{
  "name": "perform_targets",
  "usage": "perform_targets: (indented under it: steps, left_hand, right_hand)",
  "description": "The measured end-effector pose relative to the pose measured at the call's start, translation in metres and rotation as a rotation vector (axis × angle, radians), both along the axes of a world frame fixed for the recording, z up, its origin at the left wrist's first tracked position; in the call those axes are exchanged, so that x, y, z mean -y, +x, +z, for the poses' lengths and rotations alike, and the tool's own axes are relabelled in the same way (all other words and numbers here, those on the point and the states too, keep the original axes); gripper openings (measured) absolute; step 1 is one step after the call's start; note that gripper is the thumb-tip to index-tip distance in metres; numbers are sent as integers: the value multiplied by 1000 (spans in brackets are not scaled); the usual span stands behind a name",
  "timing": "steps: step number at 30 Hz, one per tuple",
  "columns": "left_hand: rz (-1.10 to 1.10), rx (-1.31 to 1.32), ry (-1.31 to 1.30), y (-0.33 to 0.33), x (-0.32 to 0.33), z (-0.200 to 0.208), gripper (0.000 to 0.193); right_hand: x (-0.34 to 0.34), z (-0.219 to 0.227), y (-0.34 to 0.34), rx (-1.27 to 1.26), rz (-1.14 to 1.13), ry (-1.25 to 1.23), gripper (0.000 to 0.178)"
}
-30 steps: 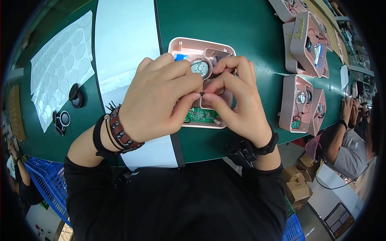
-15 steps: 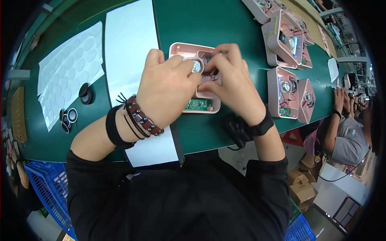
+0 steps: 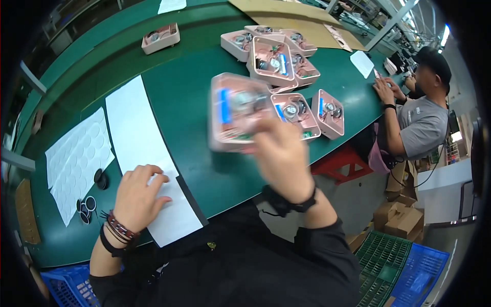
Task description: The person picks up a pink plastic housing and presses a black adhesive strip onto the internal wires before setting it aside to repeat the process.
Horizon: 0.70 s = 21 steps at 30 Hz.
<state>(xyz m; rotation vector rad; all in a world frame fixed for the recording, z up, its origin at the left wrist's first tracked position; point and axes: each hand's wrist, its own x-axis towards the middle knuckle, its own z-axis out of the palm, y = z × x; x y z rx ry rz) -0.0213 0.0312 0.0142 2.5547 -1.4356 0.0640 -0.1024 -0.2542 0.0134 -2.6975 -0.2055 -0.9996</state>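
Observation:
A pale pink plastic housing (image 3: 238,115), smeared by motion, hangs above the green table with its open side up. Inside show a blue part, a round silvery part and wiring. My right hand (image 3: 284,156) grips its near right corner, fingers closed on the edge. Over the long white sheet (image 3: 135,123), my left hand (image 3: 138,197) holds nothing, its fingers bent and apart. Two similar housings, one a squarer box (image 3: 294,112) and one set at an angle (image 3: 331,113), stand just right of the held one.
More pink housings (image 3: 273,59) are piled behind; a single one (image 3: 161,40) lies far left. On the left are a sheet of round stickers (image 3: 82,151), black discs (image 3: 101,179) and rings (image 3: 87,207). A person in grey (image 3: 427,125) works at the right.
My hands have parted. My right hand has lifted the housing off the table, while my left hand has let go and moved left and nearer. The view has shifted toward the right.

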Motion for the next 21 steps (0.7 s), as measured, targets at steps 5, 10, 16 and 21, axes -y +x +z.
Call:
perform_targets:
  steps: [5,10,16,21]
  left_hand:
    - [131,121,52,101,-3,-3,31]
    - [300,498,130,301,91,-2,46]
    - [385,327,185,371,176,-24,26]
    - [410,423,161,379,193,-47,24]
  right_hand:
    - [110,29,-61,-25,-338,-91,20]
    - [195,1,-73,-100,-344,68,20]
    - [189,-15,-65,-227,-350,106,29]
    - [158,-6,-58,-120,-409,188,37]
